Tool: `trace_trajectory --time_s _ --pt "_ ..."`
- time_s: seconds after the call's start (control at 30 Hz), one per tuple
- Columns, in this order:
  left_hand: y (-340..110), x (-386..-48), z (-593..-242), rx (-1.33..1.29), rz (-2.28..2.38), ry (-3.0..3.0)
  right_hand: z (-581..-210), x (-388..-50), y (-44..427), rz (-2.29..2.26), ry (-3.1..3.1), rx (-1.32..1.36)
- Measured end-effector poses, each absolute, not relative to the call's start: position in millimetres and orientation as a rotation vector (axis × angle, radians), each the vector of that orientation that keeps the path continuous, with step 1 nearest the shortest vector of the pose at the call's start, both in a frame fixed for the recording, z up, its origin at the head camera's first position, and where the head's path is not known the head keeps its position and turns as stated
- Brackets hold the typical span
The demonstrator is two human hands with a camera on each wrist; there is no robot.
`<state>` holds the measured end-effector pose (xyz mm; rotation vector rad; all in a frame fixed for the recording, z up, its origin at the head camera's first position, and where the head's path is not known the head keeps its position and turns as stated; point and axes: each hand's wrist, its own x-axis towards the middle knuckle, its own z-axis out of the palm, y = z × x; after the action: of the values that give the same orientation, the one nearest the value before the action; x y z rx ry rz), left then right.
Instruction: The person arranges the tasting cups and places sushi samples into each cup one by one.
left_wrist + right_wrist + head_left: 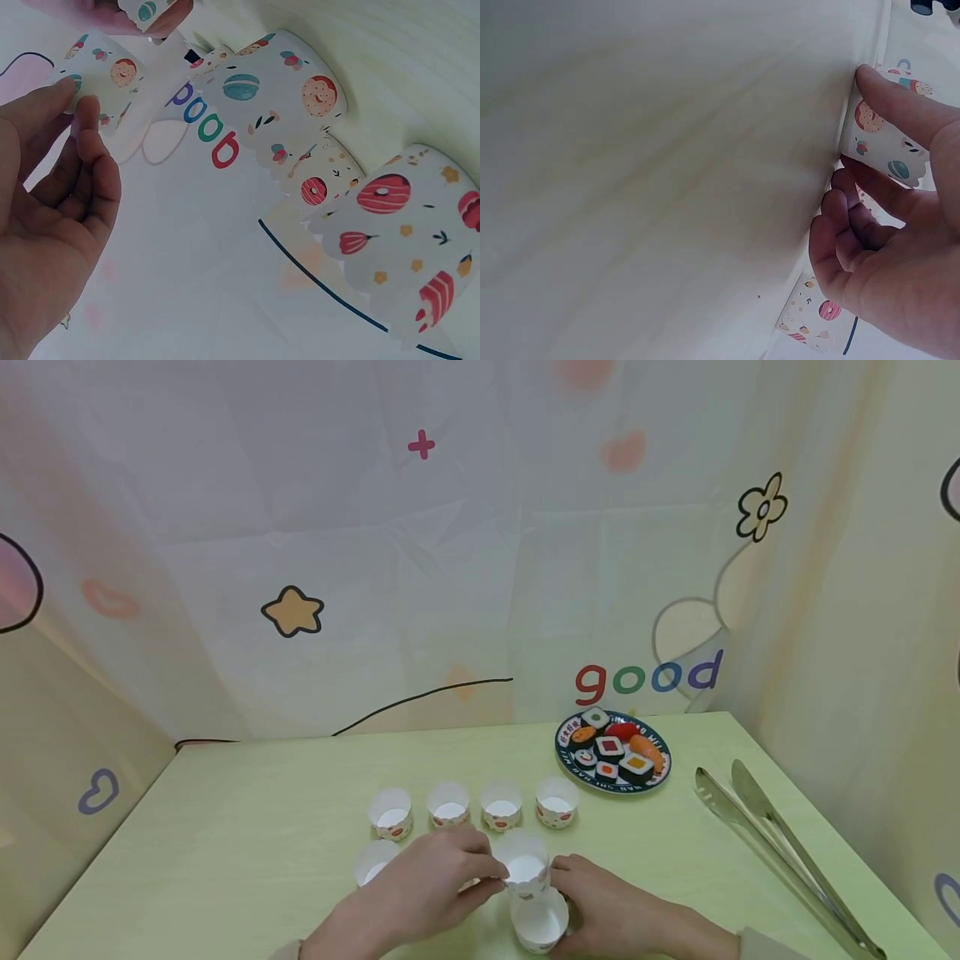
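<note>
I've got the right grip (600, 906) holding the nearest paper baking cup (538, 925) at the tabletop (247, 843); left grip (435, 881) pinching a second cup (525, 864) just past it. Beyond: row of four cups (557, 810), then sushi plate (563, 747).

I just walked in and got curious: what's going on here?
A person's left hand pinches one paper cup, while the right hand grips another cup. Four cups stand in a row beyond, and a further cup is partly hidden by the left hand. A sushi plate sits farther back.
</note>
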<state>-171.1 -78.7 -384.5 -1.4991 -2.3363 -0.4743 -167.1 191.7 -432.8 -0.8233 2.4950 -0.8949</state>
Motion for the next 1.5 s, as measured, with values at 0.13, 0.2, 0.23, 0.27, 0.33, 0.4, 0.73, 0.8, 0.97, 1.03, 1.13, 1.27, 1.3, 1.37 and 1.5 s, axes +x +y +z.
trace_trajectory --time_s 0.13,0.2,0.23,0.27,0.33,0.4,0.73,0.8,0.97,1.03,1.13,1.27,1.3,1.37,1.5 --pt "-77.9 -173.3 -386.3 -1.463 -0.477 -2.337 -432.7 -166.7 192.2 -0.897 2.478 -0.789" --pt "-77.1 -174.2 -386.8 -1.450 -0.464 -2.339 -432.3 -166.2 192.2 -0.892 2.484 -0.798" --pt "-76.7 -174.5 -386.9 -1.442 -0.453 -2.344 -432.1 -165.9 192.2 -0.887 2.491 -0.812" --pt "-76.1 -174.9 -386.8 -1.432 -0.441 -2.353 -432.2 -165.7 192.2 -0.881 2.499 -0.831" --pt "-75.0 -175.7 -385.9 -1.413 -0.415 -2.371 -432.2 -165.2 192.1 -0.873 2.514 -0.859" --pt "-74.0 -176.4 -385.3 -1.393 -0.388 -2.390 -432.4 -165.2 192.0 -0.869 2.521 -0.866" --pt "-70.1 -182.8 -392.7 -1.333 -0.264 -2.473 -433.4 -166.5 190.4 -0.842 2.518 -0.863" --pt "-69.1 -184.1 -393.4 -1.327 -0.249 -2.500 -433.3 -166.5 190.4 -0.832 2.521 -0.869" --pt "-65.3 -187.3 -395.0 -1.328 -0.203 -2.516 -432.5 -166.1 190.3 -0.815 2.533 -0.879" --pt "-63.3 -188.6 -396.1 -1.334 -0.182 -2.514 -432.4 -165.8 190.6 -0.818 2.527 -0.871" --pt "-61.1 -190.7 -397.6 -1.354 -0.150 -2.508 -431.9 -165.8 191.0 -0.812 2.520 -0.870" --pt "-58.8 -192.6 -399.6 -1.393 -0.119 -2.497 -431.5 -165.8 191.3 -0.804 2.509 -0.851" --pt "-58.4 -192.8 -399.8 -1.399 -0.113 -2.495 -431.4 -165.8 191.5 -0.806 2.505 -0.844" --pt "-57.4 -193.2 -400.4 -1.409 -0.092 -2.498 -431.0 -165.9 191.7 -0.812 2.498 -0.827" --pt "-55.6 -193.1 -400.4 -1.413 -0.065 -2.532 -430.4 -166.2 192.4 -0.810 2.496 -0.832"
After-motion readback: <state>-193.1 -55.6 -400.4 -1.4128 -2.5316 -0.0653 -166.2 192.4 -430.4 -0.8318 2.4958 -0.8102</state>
